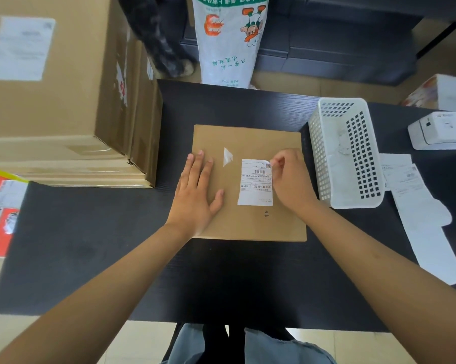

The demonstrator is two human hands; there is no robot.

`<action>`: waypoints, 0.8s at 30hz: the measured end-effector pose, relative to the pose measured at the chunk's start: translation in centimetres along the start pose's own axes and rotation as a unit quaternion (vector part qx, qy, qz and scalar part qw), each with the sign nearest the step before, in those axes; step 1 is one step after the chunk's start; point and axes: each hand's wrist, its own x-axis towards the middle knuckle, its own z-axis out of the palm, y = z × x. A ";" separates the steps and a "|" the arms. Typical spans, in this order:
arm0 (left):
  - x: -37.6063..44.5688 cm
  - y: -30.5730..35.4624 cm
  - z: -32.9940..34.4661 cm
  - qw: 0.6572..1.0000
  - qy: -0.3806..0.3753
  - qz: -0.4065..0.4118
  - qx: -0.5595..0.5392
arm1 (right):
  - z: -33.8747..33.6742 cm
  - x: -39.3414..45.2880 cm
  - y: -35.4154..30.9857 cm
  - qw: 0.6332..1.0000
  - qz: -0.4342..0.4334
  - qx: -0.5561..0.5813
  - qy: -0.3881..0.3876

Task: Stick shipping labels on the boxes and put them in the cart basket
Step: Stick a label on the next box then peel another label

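Shipping label lay near the middle of a flat cardboard box on the bench. Right hand fingers pinched its far corner; left hand spread flat, steadying cardboard. Judged thin, floppy, tacky: best handled by edges.

Shipping label at frame centre — barcode and QR code visible, print too small to read; white sack, top centre — inverted green Chinese characters.

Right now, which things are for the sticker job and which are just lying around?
For the job: box, label, left hand, right hand, basket.

Lying about: printer, paper strips, big cartons, printed sack.
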 end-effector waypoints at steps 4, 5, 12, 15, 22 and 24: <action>0.0 0.0 0.1 1.000 0.005 0.002 -0.002 | 0.4 -0.2 0.3 1.000 -0.007 0.004 0.007; 0.0 -0.1 0.1 1.000 0.005 0.001 0.000 | 0.5 -0.1 0.3 1.000 -0.005 0.006 0.015; 0.0 -0.2 0.2 1.000 -0.006 0.006 0.004 | 1.4 0.2 -0.3 0.998 0.001 -0.034 0.048; 0.1 -0.4 0.4 0.999 -0.016 0.002 0.033 | 1.8 0.0 -0.3 0.999 -0.002 -0.030 0.039; 0.0 -0.2 0.5 0.997 -0.014 0.002 0.077 | 2.0 -2.3 0.0 0.996 -0.070 -0.043 0.022; 0.0 -0.1 0.5 0.996 -0.019 0.003 0.082 | 1.9 -2.6 -0.1 0.996 -0.081 -0.042 0.015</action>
